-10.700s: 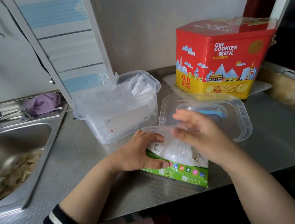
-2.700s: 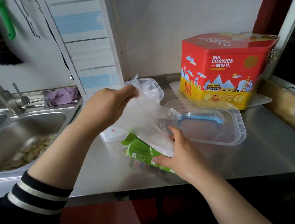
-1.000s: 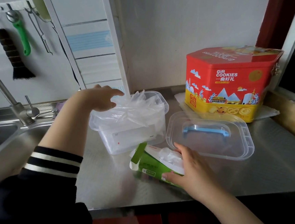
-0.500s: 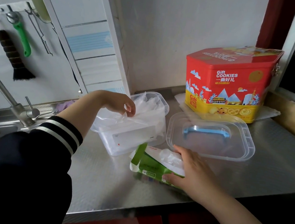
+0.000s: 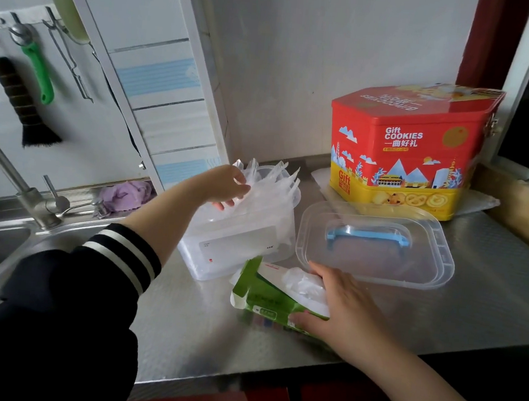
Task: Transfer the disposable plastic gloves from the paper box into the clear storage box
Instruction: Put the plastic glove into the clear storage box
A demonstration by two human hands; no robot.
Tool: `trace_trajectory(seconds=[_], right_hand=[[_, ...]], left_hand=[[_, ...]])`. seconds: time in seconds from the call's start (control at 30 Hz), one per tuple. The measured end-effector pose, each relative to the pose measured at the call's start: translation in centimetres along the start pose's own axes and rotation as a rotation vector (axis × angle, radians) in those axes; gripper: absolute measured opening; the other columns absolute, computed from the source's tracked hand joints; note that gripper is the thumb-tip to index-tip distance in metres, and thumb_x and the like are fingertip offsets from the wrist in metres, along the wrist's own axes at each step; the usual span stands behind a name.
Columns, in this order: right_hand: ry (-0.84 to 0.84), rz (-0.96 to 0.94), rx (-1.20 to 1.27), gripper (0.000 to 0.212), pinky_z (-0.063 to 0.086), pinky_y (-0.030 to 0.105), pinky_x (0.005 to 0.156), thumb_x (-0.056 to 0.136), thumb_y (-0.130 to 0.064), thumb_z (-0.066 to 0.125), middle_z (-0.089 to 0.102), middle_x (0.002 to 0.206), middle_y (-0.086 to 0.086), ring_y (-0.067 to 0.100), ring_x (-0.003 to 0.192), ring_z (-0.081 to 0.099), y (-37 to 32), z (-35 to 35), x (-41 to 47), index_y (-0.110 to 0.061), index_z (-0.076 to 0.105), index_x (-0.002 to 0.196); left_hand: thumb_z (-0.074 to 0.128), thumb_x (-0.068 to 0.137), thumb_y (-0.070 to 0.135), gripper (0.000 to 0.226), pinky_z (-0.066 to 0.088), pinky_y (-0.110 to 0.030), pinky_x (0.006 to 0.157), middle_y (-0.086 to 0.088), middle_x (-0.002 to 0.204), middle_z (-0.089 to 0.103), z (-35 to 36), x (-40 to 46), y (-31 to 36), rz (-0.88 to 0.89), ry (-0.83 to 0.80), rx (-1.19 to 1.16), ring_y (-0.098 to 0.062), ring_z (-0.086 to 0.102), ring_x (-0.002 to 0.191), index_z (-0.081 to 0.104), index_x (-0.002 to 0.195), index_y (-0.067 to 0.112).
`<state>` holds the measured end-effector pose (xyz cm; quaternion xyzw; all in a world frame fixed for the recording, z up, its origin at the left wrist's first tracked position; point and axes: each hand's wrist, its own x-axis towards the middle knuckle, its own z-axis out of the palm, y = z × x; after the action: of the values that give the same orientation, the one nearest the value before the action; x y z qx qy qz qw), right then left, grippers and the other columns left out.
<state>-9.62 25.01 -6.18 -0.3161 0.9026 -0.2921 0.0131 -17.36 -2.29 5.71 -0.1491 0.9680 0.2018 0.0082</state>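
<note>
Head view: gloves (image 5: 267, 194) under left hand (image 5: 226, 185), paper box (image 5: 275, 297) under right hand (image 5: 340, 306).

Single head view: looks forward and down from close above steel counter (image 5: 489, 284), toward back wall; sink (image 5: 3, 248) at left edge.

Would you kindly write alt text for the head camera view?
A person's left hand pushes plastic gloves into a clear storage box while the right hand grips a green paper box on a steel counter; the lid lies alongside.
</note>
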Motion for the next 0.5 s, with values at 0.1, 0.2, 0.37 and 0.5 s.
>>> trace_trajectory(seconds=[0.1,0.2,0.37,0.5], right_hand=[[-0.001,-0.003,-0.010,0.088,0.028,0.023,0.101,0.079,-0.064,0.062,0.034,0.146,-0.013,0.008,0.131,0.033,0.1,0.0,0.0,-0.033,0.018,0.148],[-0.007,0.006,-0.011,0.088,0.028,0.025,0.102,0.079,-0.065,0.062,0.034,0.147,-0.013,0.008,0.132,0.033,0.2,0.0,0.0,-0.033,0.017,0.148],[-0.024,0.007,-0.013,0.089,0.029,0.027,0.105,0.079,-0.066,0.060,0.034,0.147,-0.013,0.008,0.132,0.033,0.2,0.1,0.2,-0.033,0.016,0.149],[-0.019,0.004,-0.008,0.087,0.027,0.028,0.106,0.080,-0.066,0.059,0.034,0.147,-0.012,0.008,0.133,0.032,0.3,0.1,0.2,-0.034,0.016,0.149]], left_hand=[[0.058,0.095,0.037,0.037,0.058,-0.039,0.081,-0.003,0.125,0.058,-2.5,-0.9,0.0,0.012,-0.102,0.010,-0.018,0.060,0.106,0.051,0.129,0.024],[0.061,0.090,0.047,0.058,0.050,-0.052,0.096,0.003,0.150,0.034,-2.5,-1.6,0.8,-0.007,-0.344,0.049,-0.027,0.038,0.135,0.036,0.143,0.040],[0.058,0.090,0.053,0.068,0.041,-0.054,0.105,-0.002,0.154,0.026,2.3,0.8,1.3,-0.147,-0.427,0.199,-0.034,0.031,0.138,0.027,0.148,0.036],[0.075,0.068,0.062,0.080,0.041,-0.040,0.096,-0.004,0.127,0.054,4.1,3.3,-2.0,-0.396,-0.400,0.076,-0.028,0.051,0.114,0.050,0.134,0.025]])
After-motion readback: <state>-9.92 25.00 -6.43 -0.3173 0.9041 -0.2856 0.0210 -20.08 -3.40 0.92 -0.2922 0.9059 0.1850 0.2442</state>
